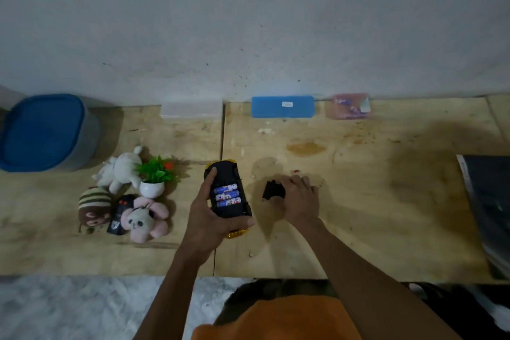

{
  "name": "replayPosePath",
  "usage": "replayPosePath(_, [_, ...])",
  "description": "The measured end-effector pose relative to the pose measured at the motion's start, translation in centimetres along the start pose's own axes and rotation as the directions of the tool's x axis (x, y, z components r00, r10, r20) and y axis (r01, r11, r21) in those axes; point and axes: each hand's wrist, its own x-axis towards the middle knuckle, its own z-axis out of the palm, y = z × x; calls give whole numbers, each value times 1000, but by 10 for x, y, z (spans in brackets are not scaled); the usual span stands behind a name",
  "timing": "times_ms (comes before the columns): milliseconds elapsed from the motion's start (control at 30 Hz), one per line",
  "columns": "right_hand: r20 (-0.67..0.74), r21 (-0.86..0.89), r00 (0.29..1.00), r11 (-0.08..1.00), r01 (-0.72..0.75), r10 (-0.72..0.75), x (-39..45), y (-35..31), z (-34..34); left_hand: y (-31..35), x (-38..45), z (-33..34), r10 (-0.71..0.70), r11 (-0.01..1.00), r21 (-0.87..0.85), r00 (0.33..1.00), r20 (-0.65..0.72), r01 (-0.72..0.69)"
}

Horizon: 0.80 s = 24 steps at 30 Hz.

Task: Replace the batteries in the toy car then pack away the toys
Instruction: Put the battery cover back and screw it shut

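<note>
One blue-lidded bin [44, 132] sits far left on the surface [358, 201]. Three plush toys [121, 168] lie beside it. Left hand [212, 218] grips one upturned toy car [229, 196], showing three batteries [227, 196]; right hand [298, 199] closes on one black cover [271, 190].

My plywood bench [358, 229] carries a blue-lidded tub [44, 132] at ten o'clock, plush toys [124, 196] and a potted plant [153, 179] at nine, a blue case [283, 107] at twelve, and a black cover [271, 190] under my right hand [299, 199].
</note>
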Motion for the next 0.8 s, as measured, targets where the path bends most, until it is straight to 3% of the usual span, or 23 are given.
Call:
replayPosePath(200, [12,-37,1000,999,-18,18,11,-2,3,3,1,1,0,1000,-13,1000,-1,0])
replayPosePath(500, [-4,84,988,984,-154,155,16,-6,1,9,-5,-2,27,999,-16,999,18,-27])
replayPosePath(800, [-45,143,978,970,-194,203,17,-4,3,7,-10,-7,29,999,-19,1000,13,-29])
